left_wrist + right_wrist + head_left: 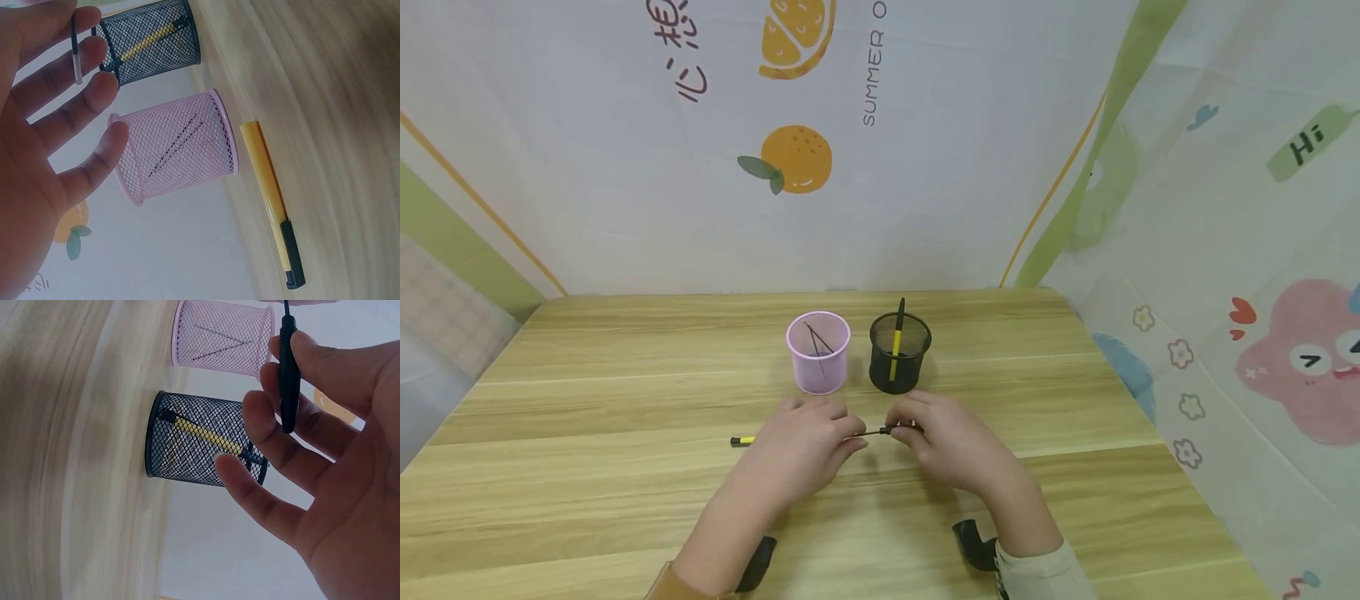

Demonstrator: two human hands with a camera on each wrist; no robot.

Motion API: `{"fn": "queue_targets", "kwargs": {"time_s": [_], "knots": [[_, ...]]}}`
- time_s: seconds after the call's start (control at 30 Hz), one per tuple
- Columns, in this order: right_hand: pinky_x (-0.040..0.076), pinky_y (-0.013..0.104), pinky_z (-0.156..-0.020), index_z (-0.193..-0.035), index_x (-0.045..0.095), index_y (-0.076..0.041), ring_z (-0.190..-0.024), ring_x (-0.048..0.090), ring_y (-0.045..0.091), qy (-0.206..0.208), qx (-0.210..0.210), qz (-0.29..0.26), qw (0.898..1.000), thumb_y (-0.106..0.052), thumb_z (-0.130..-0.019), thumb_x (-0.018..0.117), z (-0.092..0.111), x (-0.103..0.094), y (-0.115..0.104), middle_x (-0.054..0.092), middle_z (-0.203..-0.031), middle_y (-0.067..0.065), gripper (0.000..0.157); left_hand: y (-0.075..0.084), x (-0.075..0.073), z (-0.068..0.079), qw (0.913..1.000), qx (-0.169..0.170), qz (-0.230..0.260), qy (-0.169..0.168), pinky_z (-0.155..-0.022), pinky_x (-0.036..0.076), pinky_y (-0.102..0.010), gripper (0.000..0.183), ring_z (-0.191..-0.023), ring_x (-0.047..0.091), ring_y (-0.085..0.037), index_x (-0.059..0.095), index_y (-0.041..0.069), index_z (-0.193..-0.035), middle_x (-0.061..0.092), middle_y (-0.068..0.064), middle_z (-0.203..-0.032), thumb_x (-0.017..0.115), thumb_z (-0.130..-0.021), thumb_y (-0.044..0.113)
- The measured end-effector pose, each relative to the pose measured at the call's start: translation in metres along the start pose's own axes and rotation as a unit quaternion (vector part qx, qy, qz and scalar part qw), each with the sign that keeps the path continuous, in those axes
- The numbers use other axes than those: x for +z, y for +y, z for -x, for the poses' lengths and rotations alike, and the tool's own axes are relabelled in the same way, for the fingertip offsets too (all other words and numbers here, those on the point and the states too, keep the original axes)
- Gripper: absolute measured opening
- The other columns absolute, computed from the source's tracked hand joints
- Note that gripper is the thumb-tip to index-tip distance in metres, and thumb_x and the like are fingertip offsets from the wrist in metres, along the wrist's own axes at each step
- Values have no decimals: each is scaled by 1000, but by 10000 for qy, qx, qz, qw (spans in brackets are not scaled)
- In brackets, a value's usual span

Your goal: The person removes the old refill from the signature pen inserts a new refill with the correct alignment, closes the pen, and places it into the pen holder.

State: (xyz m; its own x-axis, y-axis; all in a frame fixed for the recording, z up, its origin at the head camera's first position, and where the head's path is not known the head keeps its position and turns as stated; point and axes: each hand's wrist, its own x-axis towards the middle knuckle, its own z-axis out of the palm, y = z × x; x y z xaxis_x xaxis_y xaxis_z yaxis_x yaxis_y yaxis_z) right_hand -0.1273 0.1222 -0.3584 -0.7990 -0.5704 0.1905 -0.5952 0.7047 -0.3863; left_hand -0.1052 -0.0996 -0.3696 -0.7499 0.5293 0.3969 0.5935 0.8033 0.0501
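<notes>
My left hand (pixel 805 442) pinches the thin dark pen refill (pixel 76 53) between thumb and index finger, its other fingers spread. A pale end of the refill shows below the pinch in the left wrist view. My right hand (pixel 947 437) holds the black tapered pen grip (pixel 289 378) between thumb and fingers, and the refill runs out of its wide end toward the left hand. Beneath and beside the left hand, a yellow pen barrel (pixel 265 181) with a black clip end lies on the table.
Behind the hands stand a pink mesh pen holder (pixel 820 371) with thin dark sticks inside and a black mesh pen holder (pixel 906 375) with a yellow-and-black pen (pixel 897 337). They are on a wooden table (pixel 625 367) before a printed cloth backdrop (pixel 925 208).
</notes>
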Motion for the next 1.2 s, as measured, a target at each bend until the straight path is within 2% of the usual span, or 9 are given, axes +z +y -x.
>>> {"fn": "queue_targets", "kwargs": {"time_s": [0.13,0.27,0.43,0.6,0.87,1.03,1.2], "knots": [[53,26,-81,-99,69,-23,-85,59,1,5,2,-3,10000,-20,-94,65,0,0,0,64,-96,-14,6,1,0,0,10000,-34,-16,-49,-77,49,-37,9,-83,66,-8,72,29,-94,70,16,-83,67,-91,36],[53,26,-80,-98,68,-23,-85,58,1,-21,43,-29,10000,-20,-94,65,1,0,1,64,-96,-14,6,2,0,0,9998,-64,-30,-184,-75,47,-35,6,-82,67,-7,70,30,-96,72,15,-85,68,-90,32],[52,25,-79,-98,69,-22,-84,58,1,-61,47,-68,9999,-19,-94,65,0,0,3,65,-95,-11,6,2,0,-1,9997,-37,-19,-222,-69,43,-32,3,-73,63,-4,69,28,-88,68,15,-77,70,-88,26],[53,26,-80,-97,69,-22,-84,58,1,-42,32,-20,10000,-19,-94,65,0,0,3,65,-94,-12,6,3,1,-1,9999,39,38,-153,-67,40,-31,9,-66,57,-4,66,25,-82,59,16,-70,67,-91,25],[52,25,-79,-97,69,-23,-83,58,1,-44,53,34,10000,-20,-94,65,0,0,4,64,-93,-14,5,4,0,-3,9993,41,106,-369,-71,43,-33,11,-68,59,-4,66,26,-88,62,16,-72,65,-93,35],[53,25,-79,-97,69,-23,-84,58,1,-56,84,24,9999,-19,-94,66,0,0,4,64,-94,-15,6,4,0,-4,9992,97,54,-393,-70,44,-33,6,-59,56,-4,66,26,-93,63,16,-68,65,-93,32],[53,26,-80,-98,69,-23,-85,59,1,-105,135,-16,9999,-20,-94,65,0,-1,3,65,-95,-15,6,4,0,-4,9993,136,88,-324,-68,42,-32,7,-56,48,-2,65,25,-86,55,17,-64,64,-93,25]]}}
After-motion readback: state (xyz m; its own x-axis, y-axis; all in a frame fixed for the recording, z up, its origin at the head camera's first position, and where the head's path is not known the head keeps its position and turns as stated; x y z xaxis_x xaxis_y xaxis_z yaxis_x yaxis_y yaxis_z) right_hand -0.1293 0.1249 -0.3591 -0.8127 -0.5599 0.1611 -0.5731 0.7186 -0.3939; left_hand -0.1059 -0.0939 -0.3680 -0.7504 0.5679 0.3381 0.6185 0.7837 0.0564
